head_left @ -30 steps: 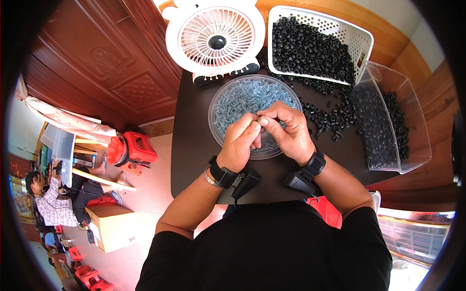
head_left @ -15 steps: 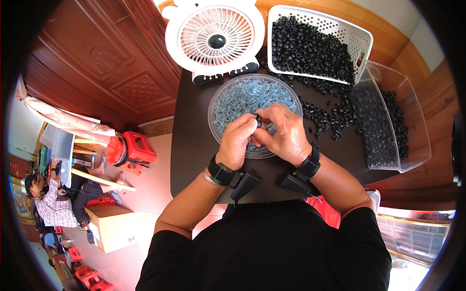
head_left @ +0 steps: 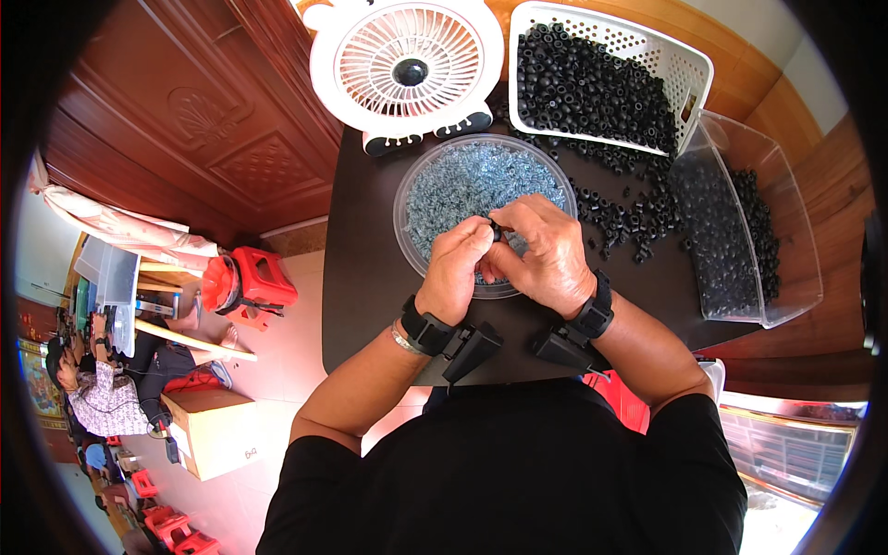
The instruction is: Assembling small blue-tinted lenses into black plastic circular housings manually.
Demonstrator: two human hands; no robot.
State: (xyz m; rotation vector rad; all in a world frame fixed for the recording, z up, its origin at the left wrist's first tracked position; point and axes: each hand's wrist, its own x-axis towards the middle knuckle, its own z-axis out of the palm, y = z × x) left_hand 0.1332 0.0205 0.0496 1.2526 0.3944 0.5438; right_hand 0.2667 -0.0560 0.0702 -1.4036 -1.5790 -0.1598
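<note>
1. Now both hands are over the near half of the clear round bowl (head_left: 421, 199) of small blue-grey metal parts, which sits mid-bench just in front of the white fan (head_left: 407, 69).
2. Change from a second ago: hands have dropped slightly toward the near rim of the bowl and drawn closer together; the small black ring (head_left: 497, 231) is now barely visible between the fingertips.
3. Left hand (head_left: 455, 268): fingers curled, pinching at the ring. Right hand (head_left: 546, 254): closed round it from the other side, thumb and forefinger pressed in.
4. My read: fitting a metal part into the ring, mid-press, not finished. The joint itself is hidden by the fingers.
5. Supply: white perforated basket (head_left: 684, 69) of black rings at the far right corner, loose rings (head_left: 620, 217) spilled on the bench beside the right hand.
6. Clear plastic bin (head_left: 786, 231) with more black rings hangs at the right edge.
7. Room: bare bench left of the bowl up to the left edge; right side crowded, near edge taken by the forearms.
</note>
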